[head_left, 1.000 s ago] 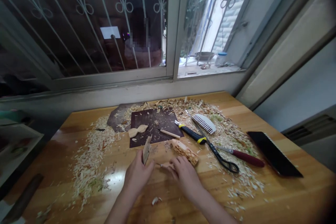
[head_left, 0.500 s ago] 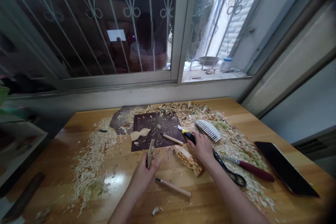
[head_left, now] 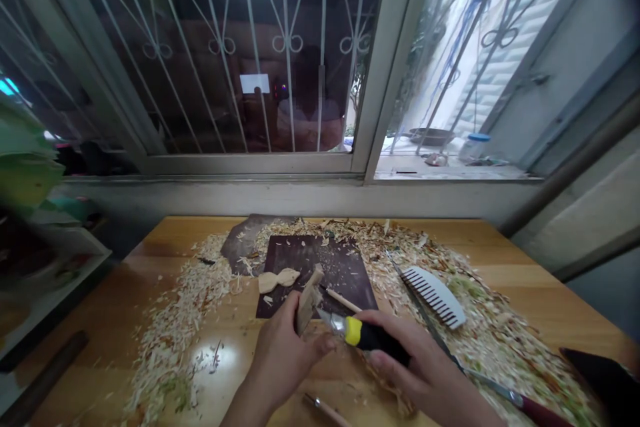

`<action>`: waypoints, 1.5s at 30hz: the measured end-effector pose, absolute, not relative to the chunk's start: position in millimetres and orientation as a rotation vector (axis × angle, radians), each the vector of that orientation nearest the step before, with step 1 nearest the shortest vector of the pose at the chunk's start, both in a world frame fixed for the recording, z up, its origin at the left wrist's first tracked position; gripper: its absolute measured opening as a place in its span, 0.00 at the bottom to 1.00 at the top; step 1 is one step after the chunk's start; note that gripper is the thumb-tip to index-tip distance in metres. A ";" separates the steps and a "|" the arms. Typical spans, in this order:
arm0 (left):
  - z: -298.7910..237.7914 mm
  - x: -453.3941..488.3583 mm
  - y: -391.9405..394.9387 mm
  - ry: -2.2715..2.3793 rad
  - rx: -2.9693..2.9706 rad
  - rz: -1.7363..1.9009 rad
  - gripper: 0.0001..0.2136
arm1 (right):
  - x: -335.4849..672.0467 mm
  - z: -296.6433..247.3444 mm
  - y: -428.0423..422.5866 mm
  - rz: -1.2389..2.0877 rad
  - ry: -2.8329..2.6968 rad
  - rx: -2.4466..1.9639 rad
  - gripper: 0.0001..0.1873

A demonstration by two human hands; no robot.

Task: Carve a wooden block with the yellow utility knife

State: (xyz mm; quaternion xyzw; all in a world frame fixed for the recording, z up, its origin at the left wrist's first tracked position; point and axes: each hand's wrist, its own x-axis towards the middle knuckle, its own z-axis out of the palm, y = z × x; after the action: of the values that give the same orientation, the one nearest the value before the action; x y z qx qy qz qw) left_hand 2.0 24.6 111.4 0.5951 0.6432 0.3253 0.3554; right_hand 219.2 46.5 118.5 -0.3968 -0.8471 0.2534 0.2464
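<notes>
Lying on shavings (head_left: pixel 390 253) toward the far right corner of the tabletop (head_left: pixel 505 259), a comb (head_left: pixel 436 282) flanks a mat (head_left: pixel 290 251); nearer, the left hand (head_left: pixel 286 361) pinches a wooden piece (head_left: pixel 307 308) beside the knife (head_left: pixel 375 339) the right hand (head_left: pixel 425 363) clasps.

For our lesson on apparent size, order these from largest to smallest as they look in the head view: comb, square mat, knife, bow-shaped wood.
1. Square mat
2. Comb and knife: unsure, since the knife is nearer the camera
3. Bow-shaped wood
</notes>
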 end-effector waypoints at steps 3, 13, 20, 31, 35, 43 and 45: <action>122.0 1.3 27.3 1.676 1.587 0.822 0.19 | 211.9 128.4 51.1 0.664 -2.386 -1.091 0.19; 132.9 4.8 32.0 1.602 1.645 0.835 0.21 | 203.8 129.7 59.8 0.575 -2.457 -1.008 0.18; 127.6 -1.6 31.7 1.639 1.742 0.762 0.17 | 196.3 128.3 59.8 0.497 -2.458 -0.967 0.19; 132.7 2.3 32.5 1.603 1.719 0.789 0.18 | 195.4 126.7 59.9 0.555 -2.452 -0.972 0.19; 131.1 3.9 33.5 1.642 1.677 0.786 0.17 | 194.2 121.1 61.8 0.556 -2.435 -1.004 0.19; 127.4 1.6 36.8 1.731 1.600 0.827 0.16 | 188.1 107.4 67.5 0.652 -2.352 -1.005 0.19; 128.2 1.1 37.3 1.776 1.575 0.789 0.16 | 185.6 103.4 69.4 0.623 -2.321 -1.008 0.19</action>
State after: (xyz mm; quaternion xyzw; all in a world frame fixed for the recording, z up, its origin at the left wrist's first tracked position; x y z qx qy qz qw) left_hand 1.1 37.3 128.2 0.5977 0.6738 0.2993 0.3149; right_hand 185.6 69.4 103.4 -0.3729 -0.8590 0.2305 0.2645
